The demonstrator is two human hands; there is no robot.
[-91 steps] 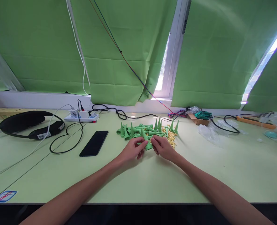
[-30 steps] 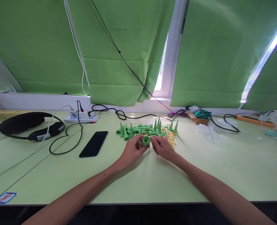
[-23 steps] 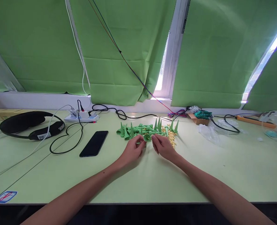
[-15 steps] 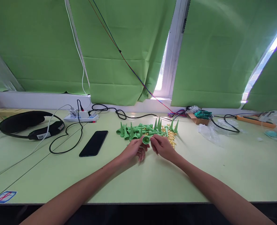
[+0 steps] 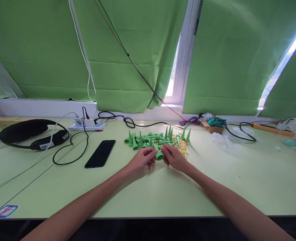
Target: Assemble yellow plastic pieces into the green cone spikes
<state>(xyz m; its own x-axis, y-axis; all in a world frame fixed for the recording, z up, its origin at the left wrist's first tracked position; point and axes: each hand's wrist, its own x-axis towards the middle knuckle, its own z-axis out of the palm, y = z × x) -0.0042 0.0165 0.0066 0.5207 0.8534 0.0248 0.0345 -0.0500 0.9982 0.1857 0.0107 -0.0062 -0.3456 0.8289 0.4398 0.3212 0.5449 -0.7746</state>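
A green plastic cone-shaped spike [image 5: 159, 155] is held just above the table, its wide open end tilted toward me and its point facing the pile. My left hand [image 5: 143, 158] grips it from the left with thumb and fingers. Close against its right side, my right hand [image 5: 174, 156] has its fingers pinched together; anything between them is hidden. Behind the hands lies a heap of similar green spikes [image 5: 148, 138], some standing on their wide ends. Small yellow pieces [image 5: 183, 147] are spread at the heap's right side.
A black phone [image 5: 100, 154] lies left of my hands, with a black headset [image 5: 34, 134] and a power strip [image 5: 86, 125] beyond. Cables run along the back edge. At the right are a small cardboard box [image 5: 213, 128], a clear plastic bag [image 5: 223, 142] and an orange tray [image 5: 273, 130].
The held spike has turned: its open end faced me directly, and now it tips downward so the tapered body shows. Both hands stay in nearly the same place.
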